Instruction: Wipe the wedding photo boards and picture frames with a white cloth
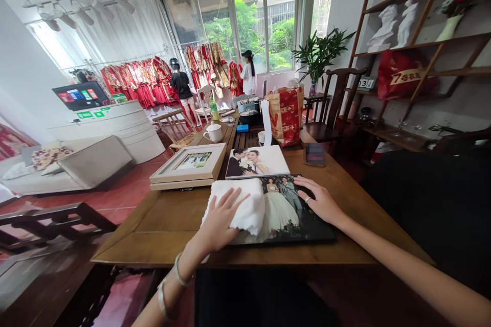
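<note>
A dark wedding photo panel (282, 214) lies flat near the front edge of the wooden table. My left hand (222, 219) rests with fingers spread on a folded white cloth (253, 204), which covers the panel's left part. On the panel's right side, my right hand (320, 199) lies with its fingers stretched out, touching the surface near the upper right corner. Just behind is a second, lighter wedding photo (274, 159). To the left sit framed pictures (187, 163), stacked one on another.
Farther back on the table (164, 219) stand a white lidded mug (214, 132), a red paper bag (286, 115), a green-labelled bottle (214, 110) and a blue box (242, 128). A small dark card (314, 154) lies at the right. Two people stand by the costume racks.
</note>
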Action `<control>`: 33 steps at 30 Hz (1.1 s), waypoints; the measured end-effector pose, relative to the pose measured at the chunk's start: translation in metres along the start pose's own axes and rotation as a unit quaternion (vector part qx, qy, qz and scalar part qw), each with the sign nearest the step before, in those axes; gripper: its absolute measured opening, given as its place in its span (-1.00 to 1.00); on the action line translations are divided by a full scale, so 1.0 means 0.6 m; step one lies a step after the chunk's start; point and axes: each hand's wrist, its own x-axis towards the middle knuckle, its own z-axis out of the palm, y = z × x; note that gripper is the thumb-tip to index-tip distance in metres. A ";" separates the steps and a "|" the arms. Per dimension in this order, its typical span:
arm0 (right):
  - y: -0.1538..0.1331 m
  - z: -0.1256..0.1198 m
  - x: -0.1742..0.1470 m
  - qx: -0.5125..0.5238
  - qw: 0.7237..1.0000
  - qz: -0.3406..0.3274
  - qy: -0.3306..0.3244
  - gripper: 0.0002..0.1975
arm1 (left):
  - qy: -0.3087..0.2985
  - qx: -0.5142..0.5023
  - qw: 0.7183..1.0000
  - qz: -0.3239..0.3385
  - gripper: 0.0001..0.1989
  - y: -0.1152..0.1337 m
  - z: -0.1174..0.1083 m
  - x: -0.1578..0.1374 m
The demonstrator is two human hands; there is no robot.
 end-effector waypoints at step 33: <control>0.003 0.001 0.001 -0.002 1.000 -0.006 -0.002 -0.69 | 0.071 0.028 0.996 -0.038 -0.31 0.008 0.016 0.072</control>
